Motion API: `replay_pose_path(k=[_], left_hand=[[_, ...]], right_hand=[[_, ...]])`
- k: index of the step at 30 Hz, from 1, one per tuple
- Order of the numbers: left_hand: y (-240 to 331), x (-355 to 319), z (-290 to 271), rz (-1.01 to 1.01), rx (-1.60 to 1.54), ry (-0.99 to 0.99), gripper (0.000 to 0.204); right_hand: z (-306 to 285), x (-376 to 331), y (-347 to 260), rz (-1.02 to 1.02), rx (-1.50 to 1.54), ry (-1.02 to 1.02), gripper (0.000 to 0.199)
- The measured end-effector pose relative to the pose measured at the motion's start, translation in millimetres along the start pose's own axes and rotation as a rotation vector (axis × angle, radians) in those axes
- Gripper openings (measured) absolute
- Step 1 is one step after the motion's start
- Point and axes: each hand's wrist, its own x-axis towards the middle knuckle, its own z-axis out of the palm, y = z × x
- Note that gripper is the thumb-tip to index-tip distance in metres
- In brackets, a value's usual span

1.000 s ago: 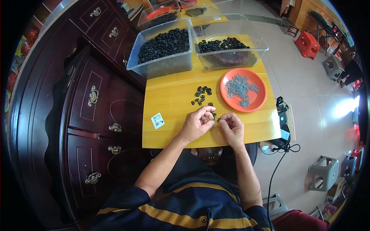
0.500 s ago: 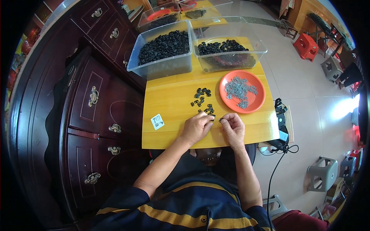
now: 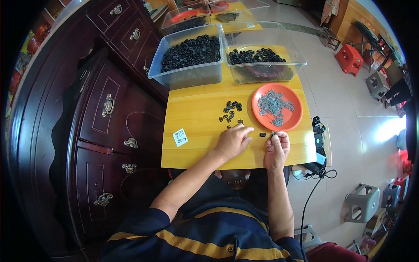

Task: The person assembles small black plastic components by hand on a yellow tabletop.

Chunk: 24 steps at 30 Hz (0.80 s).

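Standing at far left, touching the table's side: a dark wooden cabinet (image 3: 109, 109) with brass handles, closing off any room that way. Lying flat near the yellow table's (image 3: 196, 118) front-left part, alone and out of the working area: a small white card (image 3: 180, 137).

Resting palm-down on the tabletop, fingers stretching toward a scatter of small black pieces (image 3: 230, 112): the left hand (image 3: 232, 142), probably positioned for drawing one piece closer; loosely curled, grasping nothing visible. Lying between both hands, just apart from either: one loose black piece (image 3: 262, 134).

Pinching something tiny at the fingertips, close to the orange plate's near rim: the right hand (image 3: 276, 150); what is being gripped, too small to tell. Holding a heap of small grey metal parts, within easy reach: the orange plate (image 3: 277, 107).

Sitting along the far edge, both loaded with black pieces, likely kept back as stock: two clear plastic bins (image 3: 187, 59). Remaining open: bare tabletop along the near edge, and tiled floor beyond the right side.
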Motion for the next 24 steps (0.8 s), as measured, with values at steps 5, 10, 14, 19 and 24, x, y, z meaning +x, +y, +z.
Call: replay_pose_path(k=[5, 10, 14, 19, 24], left_hand=[[11, 13, 21, 0.090, 0.060, -0.008, 0.028], [16, 23, 32, 0.090, 0.135, -0.082, 0.012], [15, 21, 34, 0.093, 0.150, -0.071, 0.009], [18, 6, 23, 0.120, -0.010, 0.063, 0.010], [32, -5, 18, 0.043, -0.245, 0.050, 0.012]], right_hand=[[-2, 2, 2, -0.009, 0.058, -0.023, 0.014], [2, 0, 1, -0.001, 0.040, -0.018, 0.014], [3, 0, 1, 0.005, -0.009, -0.003, 0.014], [2, -1, 1, 0.026, -0.019, -0.015, 0.015], [4, 1, 0, 0.049, -0.031, -0.031, 0.015]])
